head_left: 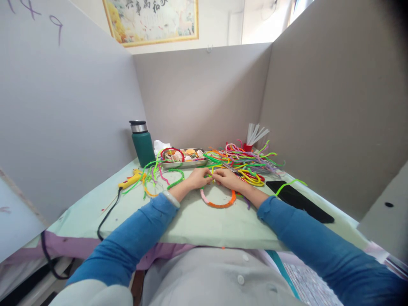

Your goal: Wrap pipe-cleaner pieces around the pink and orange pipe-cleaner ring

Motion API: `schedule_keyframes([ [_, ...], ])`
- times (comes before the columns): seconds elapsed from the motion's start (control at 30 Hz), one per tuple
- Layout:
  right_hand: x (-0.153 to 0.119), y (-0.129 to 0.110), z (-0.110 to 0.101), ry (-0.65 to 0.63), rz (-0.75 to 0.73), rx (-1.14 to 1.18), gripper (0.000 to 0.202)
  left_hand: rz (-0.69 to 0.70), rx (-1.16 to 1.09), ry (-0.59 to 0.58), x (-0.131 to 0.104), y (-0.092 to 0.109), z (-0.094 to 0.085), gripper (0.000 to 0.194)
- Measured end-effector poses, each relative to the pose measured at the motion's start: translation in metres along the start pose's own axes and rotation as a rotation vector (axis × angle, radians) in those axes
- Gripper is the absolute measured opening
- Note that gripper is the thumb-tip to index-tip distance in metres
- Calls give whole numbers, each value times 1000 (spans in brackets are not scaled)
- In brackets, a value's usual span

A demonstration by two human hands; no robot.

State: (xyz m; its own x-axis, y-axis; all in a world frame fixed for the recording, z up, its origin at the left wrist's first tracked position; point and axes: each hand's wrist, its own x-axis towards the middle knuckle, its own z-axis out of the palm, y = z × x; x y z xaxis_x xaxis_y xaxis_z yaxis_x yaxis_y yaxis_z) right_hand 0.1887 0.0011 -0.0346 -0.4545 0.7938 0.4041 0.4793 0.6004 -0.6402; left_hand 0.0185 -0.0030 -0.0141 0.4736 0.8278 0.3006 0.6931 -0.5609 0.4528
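An orange and pink ring [222, 205] of fuzzy stems rests on the pale green table cover [191, 229], its far side under my hands. My left hand [200, 177] is pinched at the ring's far side, and my right hand [225, 177] pinches close beside it, the fingertips nearly touching. A bit of yellow stem shows between them. Left of my left hand lies a green ring [176, 178]. Scissors [234, 171] lie partly hidden just beyond my right hand, near yellow looped stems [255, 178].
A metal tray [188, 163] of shells, a pile of colourful stems [245, 157] and a red cup [247, 147] stand at the back. Left are a green bottle [143, 146] and yellow glue gun [130, 179] with cord; right, a black flat object [299, 202]. Grey panels surround the table.
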Motion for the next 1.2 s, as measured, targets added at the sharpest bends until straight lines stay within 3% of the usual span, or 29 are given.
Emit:
schedule_keyframes([
  [0.4,-1,-2,-1,9,12,18,30,-58,-144,-42,2,-1,2,27],
  [0.6,0,0,0,6,40,58,32,-39,-107,47,3,2,-1,23],
  [0.87,0,-2,1,-3,67,167,31,-128,-482,31,6,-1,4,25],
  [1.2,-2,-7,-1,-16,70,181,33,-113,-566,44,5,-1,2,17],
])
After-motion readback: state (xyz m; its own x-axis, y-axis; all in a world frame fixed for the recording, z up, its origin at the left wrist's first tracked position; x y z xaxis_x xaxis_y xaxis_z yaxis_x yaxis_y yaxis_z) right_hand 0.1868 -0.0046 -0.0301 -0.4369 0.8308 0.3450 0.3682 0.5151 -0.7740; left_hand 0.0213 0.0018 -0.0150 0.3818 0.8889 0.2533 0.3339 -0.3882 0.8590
